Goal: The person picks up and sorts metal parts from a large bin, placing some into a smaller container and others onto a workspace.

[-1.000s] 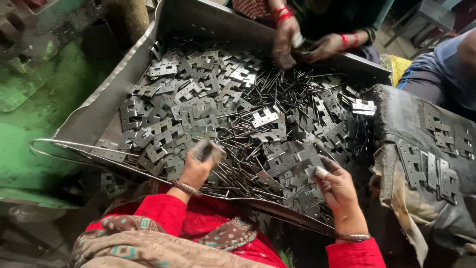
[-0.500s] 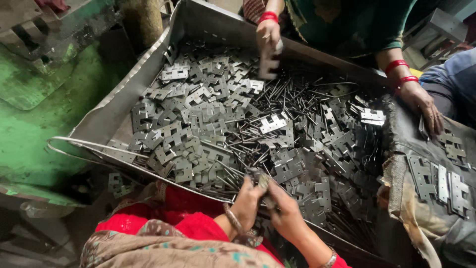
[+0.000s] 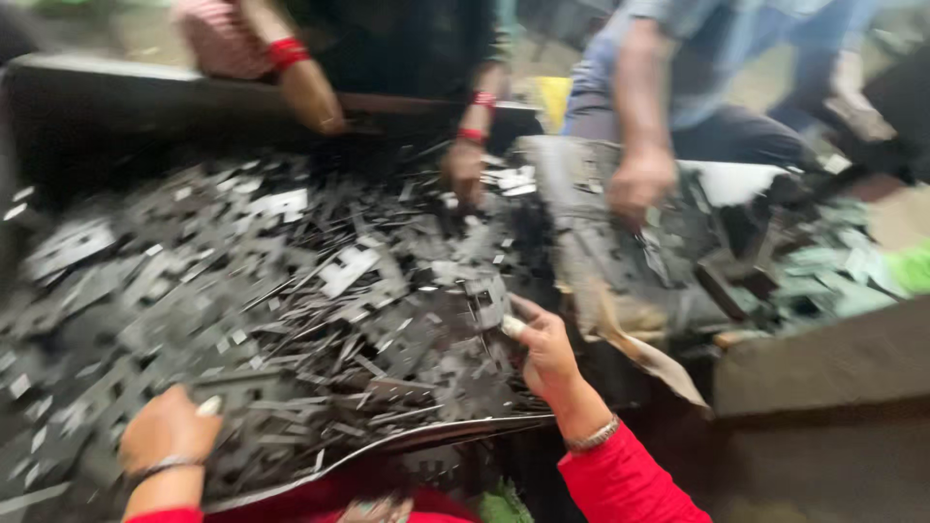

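Red sleeves, bangled wrists

Both arms wear bright red sleeves; the right hand (image 3: 547, 353) and left hand (image 3: 167, 428) each carry a thin metal bangle (blurred).

A dark grey wall (image 3: 823, 363) stands low on the right. Blurry green stuff (image 3: 911, 266) lies beyond it.

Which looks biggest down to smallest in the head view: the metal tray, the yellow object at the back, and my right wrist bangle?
1. Metal tray, filling most of the frame.
2. Yellow object, partly hidden, so its true size is unsure.
3. Bangle on the right hand, smallest despite being nearest.
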